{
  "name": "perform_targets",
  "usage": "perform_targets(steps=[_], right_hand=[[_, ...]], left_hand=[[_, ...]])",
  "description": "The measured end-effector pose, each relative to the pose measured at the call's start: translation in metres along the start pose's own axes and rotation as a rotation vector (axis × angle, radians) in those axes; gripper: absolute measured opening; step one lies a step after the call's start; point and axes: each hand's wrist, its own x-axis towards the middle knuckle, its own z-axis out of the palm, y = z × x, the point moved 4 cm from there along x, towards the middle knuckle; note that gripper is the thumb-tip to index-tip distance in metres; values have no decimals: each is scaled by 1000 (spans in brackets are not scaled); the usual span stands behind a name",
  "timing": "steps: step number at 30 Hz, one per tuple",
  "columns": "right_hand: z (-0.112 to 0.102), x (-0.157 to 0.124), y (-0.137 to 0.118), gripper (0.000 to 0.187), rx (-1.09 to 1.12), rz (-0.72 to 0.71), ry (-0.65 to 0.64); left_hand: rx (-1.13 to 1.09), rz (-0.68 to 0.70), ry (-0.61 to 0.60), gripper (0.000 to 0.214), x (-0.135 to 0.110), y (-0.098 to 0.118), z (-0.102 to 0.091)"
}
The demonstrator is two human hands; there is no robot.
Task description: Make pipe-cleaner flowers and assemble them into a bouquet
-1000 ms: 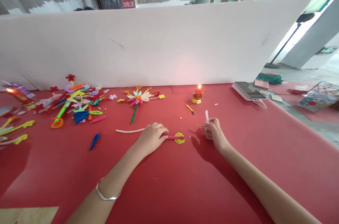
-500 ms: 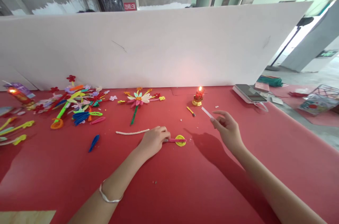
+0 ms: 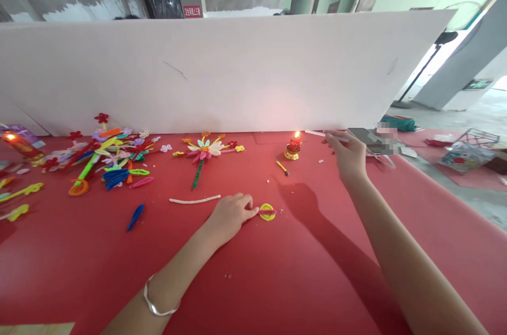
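Observation:
My left hand (image 3: 233,217) rests on the red table, its fingers closed on a pink pipe cleaner (image 3: 262,212). The far end of that stem lies across a coiled yellow pipe-cleaner ring (image 3: 268,217). My right hand (image 3: 348,152) is raised at the back right and pinches a thin translucent white glue stick (image 3: 315,133). Its tip points left, a little apart from the flame of a lit red candle (image 3: 295,143) on a gold base. Left of my left hand lies a loose white pipe cleaner (image 3: 194,201).
A pipe-cleaner flower (image 3: 205,151) with a green stem and a colourful craft pile (image 3: 106,155) lie to the left. Another lit candle (image 3: 24,147) stands at far left. A yellow stub (image 3: 282,168) lies before the near candle. A white board (image 3: 222,76) borders the back; a phone (image 3: 366,139) lies behind my right hand.
My right hand has moved up and away from me with the glue stick, bringing its tip near the candle flame. My left hand stays on the pink pipe cleaner, its fingers slightly shifted.

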Motion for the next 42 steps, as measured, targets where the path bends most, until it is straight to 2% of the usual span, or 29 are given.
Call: perform_targets(steps=[3,7,14,25,31,42], right_hand=[[11,15,10,24,6,5,29],[22,28,31,18,61,118,54],[28,23,48,14,-50,160,36],[38,20,53,15,-52,88,31],[40,18,55,14,-64,132,19],[42,12,44,13,-160,68,24]], left_hand=[[-58,-7,-18,26,-1,-5,1],[-137,-37,-44,36,-3,-10,4],[-167,-51,-50,39,-3,-11,7],[-181,-64,-46,41,-3,-12,8],[-184,-53,-44,41,-3,-11,8],[-159,-39,-43,48,-2,-12,8]])
